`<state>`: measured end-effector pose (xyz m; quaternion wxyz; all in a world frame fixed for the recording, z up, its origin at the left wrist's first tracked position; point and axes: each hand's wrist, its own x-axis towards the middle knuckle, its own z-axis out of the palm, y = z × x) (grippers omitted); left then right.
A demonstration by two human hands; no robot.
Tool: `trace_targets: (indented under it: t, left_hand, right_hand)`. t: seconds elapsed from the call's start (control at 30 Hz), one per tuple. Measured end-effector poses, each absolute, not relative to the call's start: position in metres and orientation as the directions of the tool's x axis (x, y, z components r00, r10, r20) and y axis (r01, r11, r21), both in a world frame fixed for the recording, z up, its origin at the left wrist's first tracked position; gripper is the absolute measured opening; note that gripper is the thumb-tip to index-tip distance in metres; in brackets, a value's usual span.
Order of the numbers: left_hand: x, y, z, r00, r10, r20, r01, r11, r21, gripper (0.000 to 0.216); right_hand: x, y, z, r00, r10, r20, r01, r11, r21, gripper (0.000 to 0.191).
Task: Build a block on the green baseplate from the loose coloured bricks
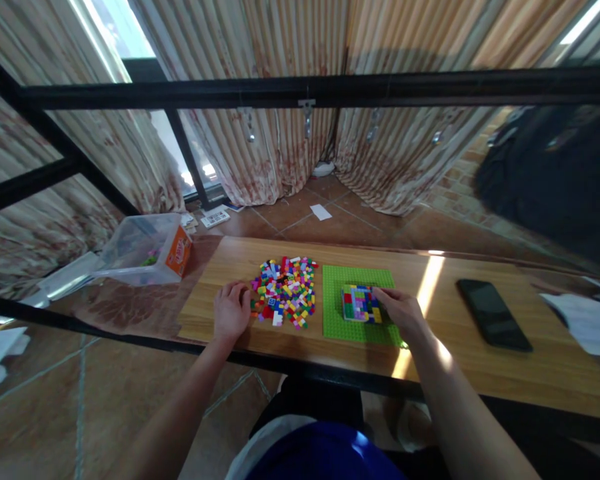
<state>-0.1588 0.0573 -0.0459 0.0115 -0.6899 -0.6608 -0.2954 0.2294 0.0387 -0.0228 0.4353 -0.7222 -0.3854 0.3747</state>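
Striped, pleated curtains (275,157) hang behind a dark metal bar (280,93) as sunlight cuts across a wooden tabletop (450,370), where a person works over toy bricks with two bare hands. At center right, a rectangular multicolored brick build (361,305) sits on a green baseplate (333,323), with the fingers of the right hand (401,312) touching its far right corner; whether they are clamped on it cannot be told. The left hand (231,311) rests curled at the left edge of a pile of loose bricks (293,293), fingers drawn together, and whether a brick is held inside is hidden. To the right lies a black phone (494,315), near white papers (587,323) at the table's end. Beyond the left end stands a clear plastic bin (125,250) bearing an orange label (179,252), and a white sheet (321,212) lies on the tiled floor (275,220).
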Motion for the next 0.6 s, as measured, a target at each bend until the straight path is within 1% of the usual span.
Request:
trace_targets:
  t: [0.27,0.47,0.6]
  left_hand:
    - [-0.157,0.057,-0.043,-0.058,0.902,0.428,0.916,-0.123,0.382,0.031]
    - [-0.157,0.057,-0.043,-0.049,0.902,0.43,0.917,-0.13,0.377,0.031]
    - [-0.156,0.056,-0.042,-0.04,0.901,0.432,0.92,-0.135,0.368,0.03]
  right_hand:
    - [0.229,0.037,-0.02,0.405,0.881,-0.245,0.173,-0.336,-0.926,0.039]
    - [0.237,0.039,-0.033,0.39,0.894,-0.22,0.225,-0.325,-0.919,0.04]
    - [0.239,0.041,-0.035,0.392,0.889,-0.236,0.212,-0.337,-0.917,0.042]
